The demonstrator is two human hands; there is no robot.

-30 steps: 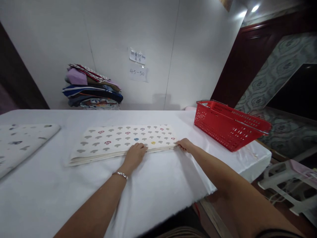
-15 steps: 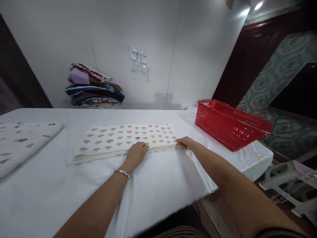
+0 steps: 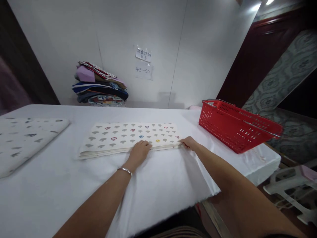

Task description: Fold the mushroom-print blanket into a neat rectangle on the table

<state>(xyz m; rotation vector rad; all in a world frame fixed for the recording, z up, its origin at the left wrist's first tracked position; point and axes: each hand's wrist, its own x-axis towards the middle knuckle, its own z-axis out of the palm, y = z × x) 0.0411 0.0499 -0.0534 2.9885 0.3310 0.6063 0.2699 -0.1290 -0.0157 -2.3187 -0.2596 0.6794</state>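
Note:
A folded white cloth printed with small grey and coloured mushrooms [image 3: 123, 137] lies flat in the middle of the white-covered table [image 3: 153, 188]. My left hand [image 3: 140, 151] rests on the cloth's near edge, fingers curled over it, a silver bracelet on the wrist. My right hand [image 3: 189, 142] pinches the cloth's near right corner.
A red plastic basket [image 3: 237, 125] stands at the table's right end. A second patterned folded cloth [image 3: 27, 138] lies at the far left. A stack of folded coloured fabrics [image 3: 100, 86] sits against the white wall, with paper notes [image 3: 143, 62] beside it. A white stool [image 3: 292, 185] stands off the table's right edge.
The view has shifted a little to the left and up. Both hands stay on the cloth's near edge in the same places.

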